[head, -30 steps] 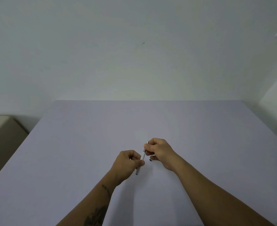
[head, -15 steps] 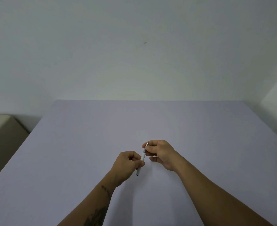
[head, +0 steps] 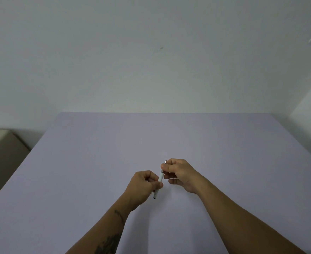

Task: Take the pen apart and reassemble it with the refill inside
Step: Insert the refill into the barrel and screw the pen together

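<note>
Since the earlier frames, little has shifted: both hands remain above the table (head: 96,162) near its front middle, and the right hand (head: 180,174) sits slightly farther from the left hand (head: 141,187). Left fingers pinch the white pen (head: 160,179) at mid-barrel. Right fingers close narrowly on its upper, metal-tipped end. The pen is tilted, dark lower end toward the front edge, clear of the surface. Joint detail is too small to tell.
</note>
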### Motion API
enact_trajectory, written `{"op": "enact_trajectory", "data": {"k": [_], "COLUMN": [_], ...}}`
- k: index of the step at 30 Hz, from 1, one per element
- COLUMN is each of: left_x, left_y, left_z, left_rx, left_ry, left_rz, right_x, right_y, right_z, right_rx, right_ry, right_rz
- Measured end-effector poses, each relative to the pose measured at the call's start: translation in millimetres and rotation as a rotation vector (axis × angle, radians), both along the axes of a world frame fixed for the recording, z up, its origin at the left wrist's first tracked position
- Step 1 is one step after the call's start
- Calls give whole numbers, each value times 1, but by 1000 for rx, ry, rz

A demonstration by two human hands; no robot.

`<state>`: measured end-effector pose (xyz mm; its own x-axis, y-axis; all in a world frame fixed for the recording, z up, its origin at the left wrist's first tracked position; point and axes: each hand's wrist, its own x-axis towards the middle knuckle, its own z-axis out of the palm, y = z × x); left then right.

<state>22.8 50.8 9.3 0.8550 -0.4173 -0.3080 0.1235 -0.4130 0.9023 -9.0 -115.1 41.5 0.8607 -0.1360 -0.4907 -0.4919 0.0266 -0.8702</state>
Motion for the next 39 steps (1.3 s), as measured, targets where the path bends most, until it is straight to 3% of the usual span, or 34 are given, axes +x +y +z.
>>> {"op": "enact_trajectory", "data": {"k": [4, 19, 26, 39], "left_x": [1, 2, 7, 10], "left_y": [2, 0, 1, 0], "left_z": [0, -1, -1, -6], "left_rx": [2, 1, -22, 27], "left_ry": [9, 5, 3, 11], "left_rz": [11, -20, -15, -23], "right_x": [0, 6, 6, 12], "right_y": [-4, 5, -4, 3], "right_z": [0, -5, -1, -6], "right_rx": [81, -114, 90, -55], "right_ry": [-3, -58, -35, -50], "right_rz": [-1, -45, -17, -58]}}
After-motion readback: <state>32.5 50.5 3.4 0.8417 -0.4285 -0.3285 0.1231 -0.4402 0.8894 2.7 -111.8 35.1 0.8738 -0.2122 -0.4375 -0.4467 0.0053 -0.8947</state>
